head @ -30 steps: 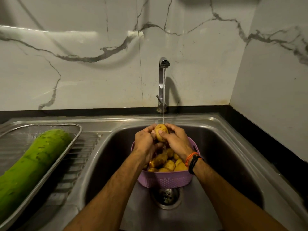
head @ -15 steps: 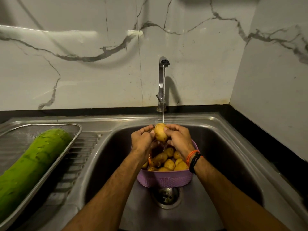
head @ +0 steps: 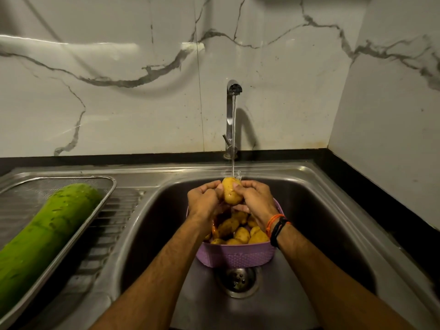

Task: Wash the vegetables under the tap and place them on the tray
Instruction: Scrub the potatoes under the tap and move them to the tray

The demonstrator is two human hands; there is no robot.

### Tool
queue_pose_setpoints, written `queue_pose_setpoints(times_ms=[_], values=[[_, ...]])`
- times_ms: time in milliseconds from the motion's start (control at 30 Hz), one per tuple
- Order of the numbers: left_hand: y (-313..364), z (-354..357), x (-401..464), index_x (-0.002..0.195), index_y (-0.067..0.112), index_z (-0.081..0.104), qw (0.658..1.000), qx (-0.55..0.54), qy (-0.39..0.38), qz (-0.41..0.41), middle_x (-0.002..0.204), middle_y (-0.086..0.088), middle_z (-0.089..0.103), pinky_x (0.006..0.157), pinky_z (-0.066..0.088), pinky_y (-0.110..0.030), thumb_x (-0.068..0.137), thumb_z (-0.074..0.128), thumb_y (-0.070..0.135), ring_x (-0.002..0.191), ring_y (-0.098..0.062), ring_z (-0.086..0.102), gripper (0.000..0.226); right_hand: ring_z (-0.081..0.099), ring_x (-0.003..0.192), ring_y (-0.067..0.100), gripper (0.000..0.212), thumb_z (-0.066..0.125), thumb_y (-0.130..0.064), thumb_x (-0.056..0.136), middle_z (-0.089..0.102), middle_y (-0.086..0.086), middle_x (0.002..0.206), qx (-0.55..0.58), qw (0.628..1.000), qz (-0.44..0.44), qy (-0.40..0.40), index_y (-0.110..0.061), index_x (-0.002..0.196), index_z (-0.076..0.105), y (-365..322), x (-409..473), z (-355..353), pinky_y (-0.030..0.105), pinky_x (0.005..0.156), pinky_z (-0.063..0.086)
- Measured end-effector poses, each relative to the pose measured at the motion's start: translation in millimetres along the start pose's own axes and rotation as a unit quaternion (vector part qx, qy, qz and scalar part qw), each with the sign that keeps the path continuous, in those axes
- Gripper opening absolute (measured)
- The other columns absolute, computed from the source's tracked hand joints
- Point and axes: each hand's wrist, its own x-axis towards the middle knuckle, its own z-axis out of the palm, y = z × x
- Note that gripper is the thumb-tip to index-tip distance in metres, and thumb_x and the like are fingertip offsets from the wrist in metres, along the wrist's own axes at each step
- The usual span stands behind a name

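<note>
Steel sink: left hand and right hand, fingers curled, grip one potato under tap stream.

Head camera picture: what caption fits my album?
Both hands rub a potato under the running tap, above the purple basket.

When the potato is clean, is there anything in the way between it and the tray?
Nothing visible blocks it. Both hands, left hand and right hand, hold the potato over the purple basket. The tray lies to the left past the sink's edge. The green gourd fills much of it.
</note>
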Motion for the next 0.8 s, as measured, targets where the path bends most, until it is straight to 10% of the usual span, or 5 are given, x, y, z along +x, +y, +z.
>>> queue_pose_setpoints(times_ms=[267,567,800], values=[[-2.5,6.2,-4.9,0.108,0.013,0.069,0.995,-0.017,-0.078,-0.057,0.095,-0.009,0.072,0.069,0.054,-0.031,0.101,0.051,0.014,0.086,-0.018,0.067,0.019,0.064,0.104,0.028,0.013,0.047,-0.02,0.103,0.062,0.014,0.112,0.088,0.996,0.017,0.01,-0.019,0.098,0.06,-0.1,1.4,2.1,0.043,0.084,0.058],[-2.2,3.4,-4.1,0.125,0.011,0.064,0.996,-0.046,-0.065,-0.027,0.111,-0.013,0.071,0.066,0.058,-0.029,0.099,0.055,0.009,0.092,-0.018,0.068,0.028,0.049,0.056,0.013,0.018,0.042,-0.014,0.103,0.049,0.007,0.075,0.059,0.997,0.035,0.041,-0.008,0.103,0.059,-0.9,2.5,8.1,0.032,0.062,0.056],[-2.9,6.4,-7.4,0.107,0.019,0.07,0.996,-0.038,-0.081,-0.015,0.094,-0.001,0.073,0.06,0.052,-0.021,0.095,0.06,0.012,0.086,-0.011,0.067,0.017,0.068,0.096,0.028,0.03,0.042,-0.038,0.103,0.068,0.014,0.104,-0.049,0.998,0.02,0.019,-0.017,0.107,0.064,-3.1,-4.9,4.3,0.041,0.078,0.061]])
